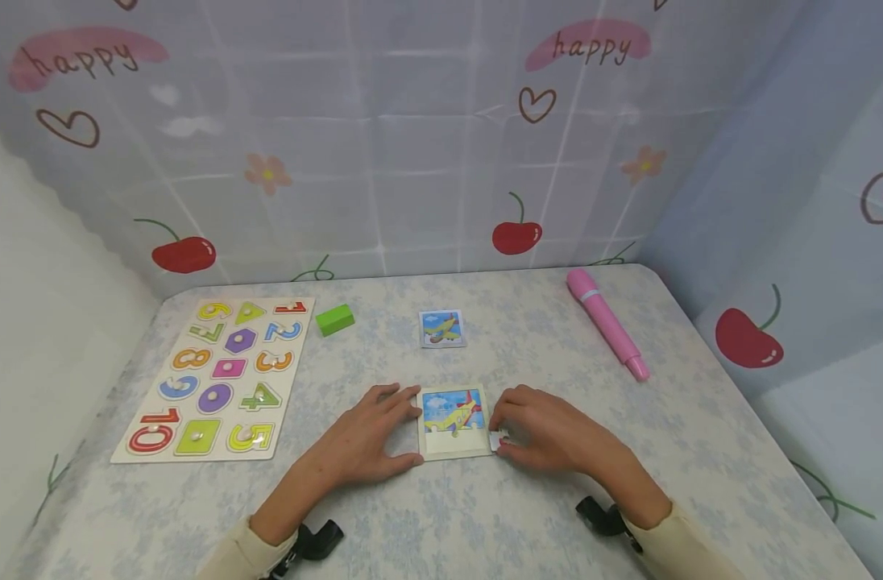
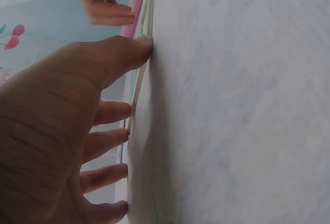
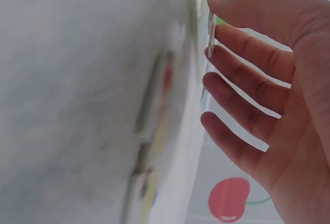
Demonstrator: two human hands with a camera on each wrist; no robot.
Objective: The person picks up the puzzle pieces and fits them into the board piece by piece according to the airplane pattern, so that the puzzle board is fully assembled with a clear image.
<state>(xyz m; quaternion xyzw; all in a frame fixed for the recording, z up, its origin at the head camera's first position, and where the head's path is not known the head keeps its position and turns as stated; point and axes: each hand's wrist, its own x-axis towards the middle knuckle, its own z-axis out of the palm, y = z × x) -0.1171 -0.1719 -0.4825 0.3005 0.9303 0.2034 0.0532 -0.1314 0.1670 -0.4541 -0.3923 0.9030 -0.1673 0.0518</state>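
Observation:
A small square puzzle board lies in front of me, its upper part filled with an airplane picture and its lower strip pale and bare. My left hand is at the board's left side, fingers spread and fairly straight, fingertips and thumb touching its edge. At the right side my right hand pinches a small puzzle piece between thumb and fingers, beside the board's edge. In the right wrist view that puzzle piece shows edge-on. Blurred pieces with red and yellow lie on the table below the right hand.
An airplane picture card lies beyond the board. At left are a number-and-shape board and a green block. A pink pen-like stick lies at the right. A printed curtain hangs behind the table.

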